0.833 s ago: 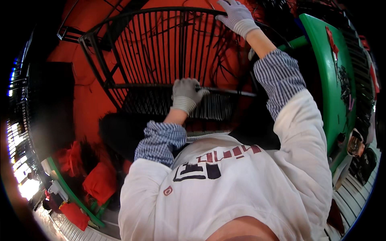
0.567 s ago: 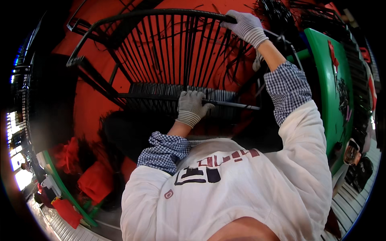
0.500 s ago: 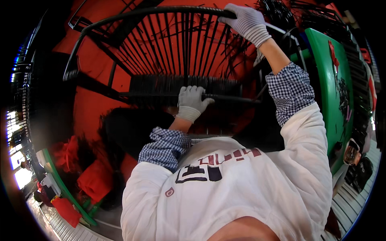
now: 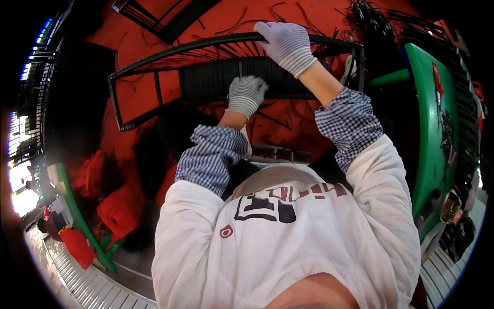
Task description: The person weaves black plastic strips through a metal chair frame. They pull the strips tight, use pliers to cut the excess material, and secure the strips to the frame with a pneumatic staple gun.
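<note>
Two gloved hands gripping one black wire rack (image 4: 170,77), tilted almost edge-on above the orange work surface (image 4: 288,123). Right hand (image 4: 285,44) clenching round the rack's curved top rail, fingers wrapped over it, just beside the rack's upper right corner. Left hand (image 4: 247,95) closing on the rack's lower crossbar, below the top rail and slightly left of the right hand, fingers curled over the bar. Checked shirt cuffs (image 4: 216,154) showing out of white sweatshirt sleeves (image 4: 190,232) beneath the rack. Standing right of the rack, a green metal frame (image 4: 429,129); lying beyond the rack's upper right corner, a heap of black wire pieces (image 4: 370,20). Sitting lower left of the rack, red fabric bundles (image 4: 118,206) beside a green tube rail (image 4: 77,216).
</note>
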`<state>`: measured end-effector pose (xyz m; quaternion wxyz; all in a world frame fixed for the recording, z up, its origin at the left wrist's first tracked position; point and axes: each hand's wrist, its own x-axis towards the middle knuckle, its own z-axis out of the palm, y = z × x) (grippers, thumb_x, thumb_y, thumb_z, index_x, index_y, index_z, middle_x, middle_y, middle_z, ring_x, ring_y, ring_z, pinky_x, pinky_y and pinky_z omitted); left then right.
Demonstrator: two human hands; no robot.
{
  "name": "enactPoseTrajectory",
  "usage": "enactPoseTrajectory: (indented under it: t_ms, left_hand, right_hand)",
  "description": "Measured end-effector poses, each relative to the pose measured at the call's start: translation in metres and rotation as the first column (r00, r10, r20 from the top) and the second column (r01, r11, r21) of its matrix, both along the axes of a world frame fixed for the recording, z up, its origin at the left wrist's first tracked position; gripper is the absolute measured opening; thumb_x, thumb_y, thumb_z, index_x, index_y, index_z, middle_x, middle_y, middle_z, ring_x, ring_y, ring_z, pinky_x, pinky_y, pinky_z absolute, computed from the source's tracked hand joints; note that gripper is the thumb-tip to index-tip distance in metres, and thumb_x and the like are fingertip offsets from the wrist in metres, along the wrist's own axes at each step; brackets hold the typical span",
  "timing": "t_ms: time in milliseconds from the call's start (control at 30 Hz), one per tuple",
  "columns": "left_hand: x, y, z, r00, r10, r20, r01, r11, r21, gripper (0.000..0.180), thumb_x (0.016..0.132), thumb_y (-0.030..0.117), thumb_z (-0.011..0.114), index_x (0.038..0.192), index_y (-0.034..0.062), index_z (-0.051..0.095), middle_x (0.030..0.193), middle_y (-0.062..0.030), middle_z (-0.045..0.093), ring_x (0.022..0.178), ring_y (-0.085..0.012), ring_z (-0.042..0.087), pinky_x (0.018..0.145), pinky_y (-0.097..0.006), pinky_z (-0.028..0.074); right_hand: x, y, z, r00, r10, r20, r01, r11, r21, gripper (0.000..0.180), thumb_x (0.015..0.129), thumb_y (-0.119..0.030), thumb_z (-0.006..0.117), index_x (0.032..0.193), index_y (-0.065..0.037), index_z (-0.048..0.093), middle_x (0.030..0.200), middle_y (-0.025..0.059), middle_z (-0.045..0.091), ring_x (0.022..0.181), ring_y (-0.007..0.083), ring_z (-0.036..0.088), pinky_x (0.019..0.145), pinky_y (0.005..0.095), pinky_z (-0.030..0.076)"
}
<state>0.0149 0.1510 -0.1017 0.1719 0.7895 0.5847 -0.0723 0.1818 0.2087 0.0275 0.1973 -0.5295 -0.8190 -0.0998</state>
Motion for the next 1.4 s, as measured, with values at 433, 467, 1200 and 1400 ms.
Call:
enactPoseTrajectory:
  t_ms: [433,467,1200,1400]
  left_hand:
    - [-0.067,-0.079,0.129,0.922,-0.354,0.157,0.162,0.721,0.673,0.049,0.071,0.022,0.079,0.117,0.0140,0.068,0.109,-0.0034,0.067,0.099,-0.0267,0.062,0.086,-0.038,0.048]
    - [-0.065,-0.087,0.131,0.919,-0.375,0.124,0.225,0.754,0.617,0.047,0.071,0.024,0.078,0.116,0.0136,0.069,0.109,-0.0033,0.067,0.097,-0.0262,0.063,0.085,-0.038,0.049]
    - [-0.031,-0.103,0.109,0.896,-0.334,0.293,-0.007,0.649,0.761,0.039,0.068,0.025,0.082,0.105,0.0162,0.072,0.096,0.0001,0.068,0.085,-0.0204,0.067,0.074,-0.035,0.049]
    - [-0.029,-0.099,0.121,0.933,-0.301,0.197,0.050,0.650,0.758,0.046,0.070,0.027,0.081,0.115,0.0205,0.071,0.100,0.0000,0.068,0.089,-0.0205,0.066,0.078,-0.037,0.048]
  right_hand:
    - [-0.028,-0.144,-0.014,0.951,0.309,0.032,-0.309,0.930,0.197,0.026,0.082,-0.018,0.061,0.107,-0.009,0.061,0.079,0.0013,0.057,0.072,0.0171,0.059,0.067,0.0306,0.048]
    - [-0.024,-0.155,-0.018,0.944,0.330,0.030,-0.330,0.926,0.182,0.030,0.082,-0.017,0.060,0.111,-0.007,0.062,0.080,0.0014,0.058,0.072,0.0173,0.059,0.068,0.0310,0.049]
    - [-0.031,-0.188,-0.078,0.396,-0.176,-0.901,-0.196,0.942,-0.271,0.043,0.086,-0.009,0.073,0.128,-0.009,0.062,0.083,0.0066,0.064,0.070,0.0166,0.059,0.067,0.0297,0.051]
    - [-0.029,-0.179,-0.089,0.457,-0.152,-0.876,-0.128,0.964,-0.234,0.035,0.087,-0.009,0.071,0.122,-0.007,0.064,0.087,0.0095,0.066,0.074,0.0177,0.063,0.070,0.0307,0.052]
